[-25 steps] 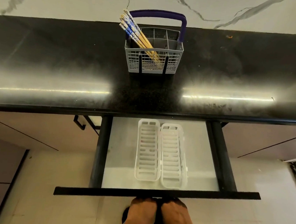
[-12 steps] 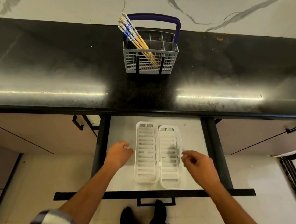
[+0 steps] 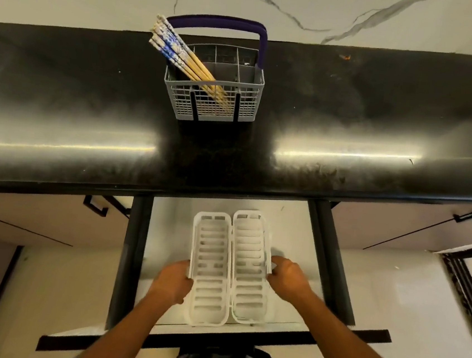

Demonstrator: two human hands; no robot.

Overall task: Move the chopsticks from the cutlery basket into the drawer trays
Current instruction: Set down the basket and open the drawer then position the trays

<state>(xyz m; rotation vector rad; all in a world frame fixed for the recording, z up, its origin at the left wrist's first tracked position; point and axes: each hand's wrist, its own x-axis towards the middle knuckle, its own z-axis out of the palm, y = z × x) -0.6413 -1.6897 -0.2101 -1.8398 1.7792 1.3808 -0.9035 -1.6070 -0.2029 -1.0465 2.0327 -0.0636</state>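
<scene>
Fingers of left hand (image 3: 172, 284) and right hand (image 3: 287, 279) curl on outer rims of two trays (image 3: 229, 268) in drawer (image 3: 165, 229). Chopsticks (image 3: 183, 59) in basket (image 3: 214, 95). Square trays gently before reaching.

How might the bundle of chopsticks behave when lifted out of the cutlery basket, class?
The chopsticks look like thin rigid sticks, so probably stiff and light. They lean loosely together in the cutlery basket, so some may slip from a loose grip. Being slender and seemingly round, they would likely roll on the glossy countertop.
</scene>
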